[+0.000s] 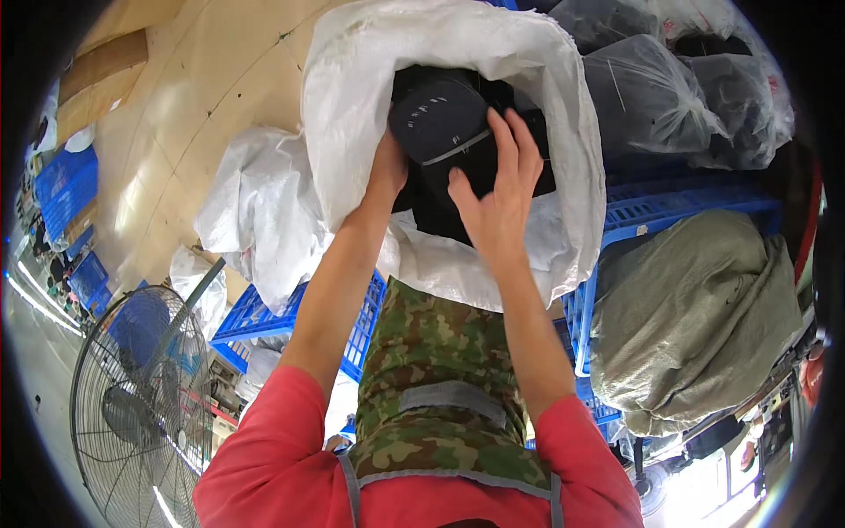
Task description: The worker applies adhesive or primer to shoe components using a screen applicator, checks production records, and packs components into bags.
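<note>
A black cap [438, 113] with a light strip along its edge and pale lettering lies in the mouth of a white woven sack [352, 88]. More black fabric things [436, 207] lie under and around it. My left hand [388, 169] reaches into the sack at the cap's left side, its fingers hidden behind the cap. Over the cap's right side is my right hand [502, 189], thumb and fingers spread apart, the fingertips near or touching the cap's edge.
Left of the sack lies a white plastic bag [260, 202], above a blue crate [255, 321]. A floor fan [136, 405] stands at lower left. To the right are stuffed clear bags [651, 97], a blue crate [687, 198] and a grey-green sack [695, 308].
</note>
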Demonstrator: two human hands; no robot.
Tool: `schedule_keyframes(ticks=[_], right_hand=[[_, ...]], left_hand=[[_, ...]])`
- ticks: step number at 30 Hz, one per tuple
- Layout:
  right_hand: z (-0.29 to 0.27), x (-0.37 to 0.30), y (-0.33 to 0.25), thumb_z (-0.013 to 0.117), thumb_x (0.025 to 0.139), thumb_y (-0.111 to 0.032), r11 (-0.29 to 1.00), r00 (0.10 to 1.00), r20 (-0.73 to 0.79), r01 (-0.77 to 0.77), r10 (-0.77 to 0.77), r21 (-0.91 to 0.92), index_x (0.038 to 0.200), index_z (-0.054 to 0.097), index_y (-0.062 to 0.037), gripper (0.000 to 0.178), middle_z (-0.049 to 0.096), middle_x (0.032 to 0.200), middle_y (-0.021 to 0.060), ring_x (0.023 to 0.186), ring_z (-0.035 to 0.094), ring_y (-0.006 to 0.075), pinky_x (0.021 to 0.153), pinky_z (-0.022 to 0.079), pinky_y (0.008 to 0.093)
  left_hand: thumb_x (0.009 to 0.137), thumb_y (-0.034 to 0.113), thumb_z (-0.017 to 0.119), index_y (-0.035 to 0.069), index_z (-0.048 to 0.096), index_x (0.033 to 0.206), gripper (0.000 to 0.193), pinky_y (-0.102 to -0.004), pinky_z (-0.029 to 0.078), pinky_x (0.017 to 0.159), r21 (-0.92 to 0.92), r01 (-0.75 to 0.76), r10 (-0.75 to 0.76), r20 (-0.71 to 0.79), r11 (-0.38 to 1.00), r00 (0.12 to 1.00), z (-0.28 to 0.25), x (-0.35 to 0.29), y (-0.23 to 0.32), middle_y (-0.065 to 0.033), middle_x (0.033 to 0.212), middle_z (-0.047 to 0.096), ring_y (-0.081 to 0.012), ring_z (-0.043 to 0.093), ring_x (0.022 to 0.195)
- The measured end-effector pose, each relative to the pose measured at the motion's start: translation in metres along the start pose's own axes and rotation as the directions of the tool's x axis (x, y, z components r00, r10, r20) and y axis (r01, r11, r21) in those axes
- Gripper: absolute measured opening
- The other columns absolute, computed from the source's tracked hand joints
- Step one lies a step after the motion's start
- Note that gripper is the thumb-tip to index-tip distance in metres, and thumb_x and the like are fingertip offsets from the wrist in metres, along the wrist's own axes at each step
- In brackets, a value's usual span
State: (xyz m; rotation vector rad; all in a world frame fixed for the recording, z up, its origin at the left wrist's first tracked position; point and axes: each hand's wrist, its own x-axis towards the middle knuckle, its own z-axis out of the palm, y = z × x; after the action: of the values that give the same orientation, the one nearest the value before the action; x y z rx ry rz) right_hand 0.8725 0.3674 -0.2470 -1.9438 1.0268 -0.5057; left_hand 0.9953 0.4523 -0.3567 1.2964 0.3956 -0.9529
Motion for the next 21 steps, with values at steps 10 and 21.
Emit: schedule_keyframes(ticks=[10, 21], right_hand=[[0.013, 0.066, 0.060, 0.062, 0.070, 0.004, 0.850, 0.933, 0.131, 0.358, -0.334, -0.387, 0.124, 0.057, -0.0236, 0.060, 0.049, 0.132, 0.0041, 0.126, 0.041, 0.0338, 0.104, 0.031, 0.0535], [-0.075, 0.033, 0.057, 0.074, 0.068, -0.011, 0.869, 0.988, -0.150, -0.045, -0.034, -0.493, 0.133, 0.045, -0.0127, 0.071, 0.052, 0.124, 0.0104, 0.114, 0.048, 0.0336, 0.095, 0.039, 0.0451]], left_hand=[[0.092, 0.019, 0.052, 0.007, 0.061, 0.119, 0.031, -0.0377, 0.042, 0.101, 0.589, -0.402, 0.281, 0.291, 0.701, 0.915, -0.005, 0.102, -0.001, -0.0119, 0.118, 0.063, -0.0267, 0.057, 0.112], [0.094, 0.023, 0.047, 0.005, 0.060, 0.118, 0.033, -0.0335, 0.039, 0.099, 0.802, -0.355, 0.315, 0.219, 0.481, 0.923, 0.005, 0.014, 0.124, -0.0121, 0.121, 0.060, -0.0248, 0.054, 0.115]])
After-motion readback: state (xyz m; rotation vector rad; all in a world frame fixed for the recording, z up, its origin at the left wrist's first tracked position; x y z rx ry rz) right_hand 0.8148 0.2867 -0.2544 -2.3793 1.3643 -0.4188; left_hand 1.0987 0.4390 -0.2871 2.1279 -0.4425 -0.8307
